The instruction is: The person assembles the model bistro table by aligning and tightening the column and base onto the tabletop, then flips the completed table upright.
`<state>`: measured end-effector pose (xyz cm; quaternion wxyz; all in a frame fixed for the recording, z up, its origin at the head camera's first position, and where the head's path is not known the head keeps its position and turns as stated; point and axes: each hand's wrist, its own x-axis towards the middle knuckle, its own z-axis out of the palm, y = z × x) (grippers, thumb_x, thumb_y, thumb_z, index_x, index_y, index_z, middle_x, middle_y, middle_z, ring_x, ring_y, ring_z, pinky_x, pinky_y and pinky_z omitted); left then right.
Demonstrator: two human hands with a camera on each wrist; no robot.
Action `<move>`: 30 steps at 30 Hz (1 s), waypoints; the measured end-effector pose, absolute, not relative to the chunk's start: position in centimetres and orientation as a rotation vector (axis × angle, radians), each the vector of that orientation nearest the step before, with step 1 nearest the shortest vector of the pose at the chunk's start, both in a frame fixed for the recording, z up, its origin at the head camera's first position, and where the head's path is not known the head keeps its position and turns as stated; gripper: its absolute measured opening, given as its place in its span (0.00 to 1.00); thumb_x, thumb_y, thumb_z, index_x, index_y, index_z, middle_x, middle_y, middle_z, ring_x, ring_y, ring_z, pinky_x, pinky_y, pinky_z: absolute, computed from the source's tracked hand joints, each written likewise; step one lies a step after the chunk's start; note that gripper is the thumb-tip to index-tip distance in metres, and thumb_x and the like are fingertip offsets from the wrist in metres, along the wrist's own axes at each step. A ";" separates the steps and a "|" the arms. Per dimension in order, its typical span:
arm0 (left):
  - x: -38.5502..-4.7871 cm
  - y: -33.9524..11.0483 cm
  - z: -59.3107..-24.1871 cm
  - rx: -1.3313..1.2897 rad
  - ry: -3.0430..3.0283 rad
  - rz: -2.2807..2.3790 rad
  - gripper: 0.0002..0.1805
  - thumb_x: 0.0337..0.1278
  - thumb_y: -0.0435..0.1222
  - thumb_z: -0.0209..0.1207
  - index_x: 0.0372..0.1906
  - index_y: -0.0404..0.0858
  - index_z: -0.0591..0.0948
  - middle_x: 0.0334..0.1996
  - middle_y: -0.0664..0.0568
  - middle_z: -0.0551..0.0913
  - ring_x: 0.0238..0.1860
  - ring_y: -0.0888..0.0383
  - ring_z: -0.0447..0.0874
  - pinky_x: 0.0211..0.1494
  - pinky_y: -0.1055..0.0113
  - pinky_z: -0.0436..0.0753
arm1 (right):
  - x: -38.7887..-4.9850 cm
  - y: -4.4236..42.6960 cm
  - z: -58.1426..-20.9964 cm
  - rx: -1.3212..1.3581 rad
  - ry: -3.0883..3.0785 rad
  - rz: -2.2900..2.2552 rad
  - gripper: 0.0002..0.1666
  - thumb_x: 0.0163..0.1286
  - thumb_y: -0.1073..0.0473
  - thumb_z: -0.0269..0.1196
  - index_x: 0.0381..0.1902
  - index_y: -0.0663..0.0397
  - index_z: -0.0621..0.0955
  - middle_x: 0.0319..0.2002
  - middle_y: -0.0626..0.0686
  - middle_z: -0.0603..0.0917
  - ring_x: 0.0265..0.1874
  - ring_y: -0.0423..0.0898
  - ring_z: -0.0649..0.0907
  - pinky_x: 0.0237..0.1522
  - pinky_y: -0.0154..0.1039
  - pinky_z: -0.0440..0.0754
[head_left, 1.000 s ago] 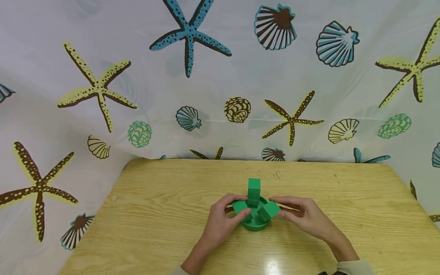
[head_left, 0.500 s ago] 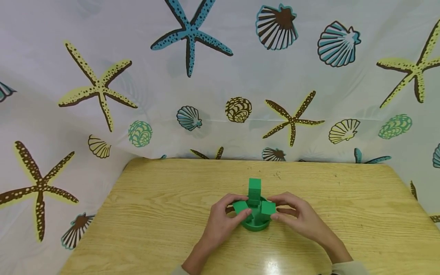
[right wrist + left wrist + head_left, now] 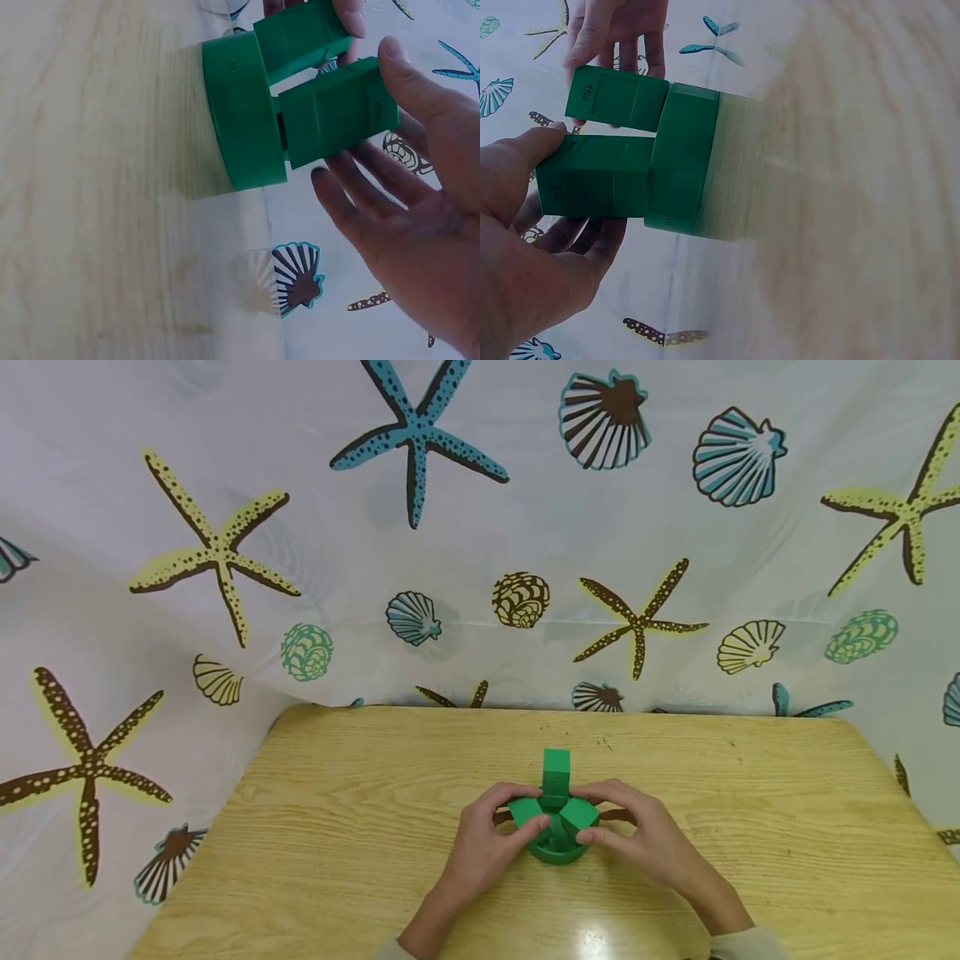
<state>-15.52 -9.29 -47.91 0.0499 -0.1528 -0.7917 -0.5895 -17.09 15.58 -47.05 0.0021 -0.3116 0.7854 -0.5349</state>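
A shallow round green base [image 3: 557, 855] rests on the table with three green blocks on it. The back block [image 3: 556, 770] stands upright, touched by neither hand as far as shows. My left hand [image 3: 480, 839] grips the left block [image 3: 524, 812] between thumb and fingers; this block [image 3: 600, 176] meets the base in the left wrist view. On the other side, my right hand [image 3: 641, 835] holds the right block [image 3: 581, 814] with thumb in front and fingers behind. In the right wrist view that block [image 3: 337, 112] sits slightly tilted, a dark narrow gap showing between it and the base [image 3: 244, 112].
The wooden table [image 3: 360, 793] extends to both sides of the base. Behind it and at its sides hangs a white cloth [image 3: 465, 552] printed with starfish and shells.
My right hand has moved left with the right block, which has turned and come closer over the base. The left hand and the other two blocks stay about where they were.
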 end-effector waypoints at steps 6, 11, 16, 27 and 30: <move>-15.5 -9.3 -47.9 -0.461 -2.413 -1.798 0.18 0.64 0.41 0.70 0.56 0.42 0.85 0.52 0.56 0.83 0.54 0.58 0.83 0.57 0.58 0.83 | -17.3 16.0 -46.9 -0.996 2.326 -1.698 0.27 0.72 0.65 0.66 0.67 0.63 0.77 0.65 0.60 0.80 0.65 0.49 0.79 0.62 0.46 0.79; -15.5 -9.4 -48.0 -0.463 -2.416 -1.782 0.17 0.65 0.41 0.70 0.55 0.42 0.85 0.52 0.54 0.84 0.54 0.57 0.83 0.57 0.57 0.84 | -17.4 15.8 -47.0 -0.943 2.394 -1.718 0.25 0.72 0.62 0.68 0.65 0.63 0.79 0.60 0.57 0.83 0.61 0.49 0.82 0.60 0.47 0.80; -15.5 -9.3 -48.0 -0.466 -2.412 -1.786 0.17 0.65 0.41 0.70 0.55 0.42 0.85 0.52 0.55 0.84 0.54 0.57 0.83 0.56 0.57 0.84 | -17.5 15.6 -47.1 -0.841 2.522 -1.735 0.23 0.66 0.60 0.74 0.57 0.58 0.83 0.53 0.51 0.87 0.54 0.48 0.85 0.58 0.48 0.82; -15.5 -9.1 -47.9 -0.465 -2.411 -1.774 0.17 0.65 0.40 0.70 0.56 0.41 0.85 0.53 0.55 0.83 0.54 0.56 0.84 0.55 0.58 0.84 | -17.8 14.7 -48.1 -0.944 2.674 -1.633 0.28 0.68 0.61 0.72 0.65 0.49 0.80 0.48 0.46 0.83 0.43 0.46 0.83 0.40 0.49 0.88; -15.5 -9.2 -48.0 -0.472 -2.409 -1.768 0.18 0.65 0.42 0.70 0.56 0.41 0.85 0.53 0.56 0.83 0.54 0.57 0.84 0.56 0.58 0.84 | -17.9 14.4 -48.2 -0.961 2.701 -1.598 0.30 0.68 0.61 0.73 0.67 0.47 0.79 0.46 0.46 0.81 0.41 0.46 0.81 0.38 0.47 0.88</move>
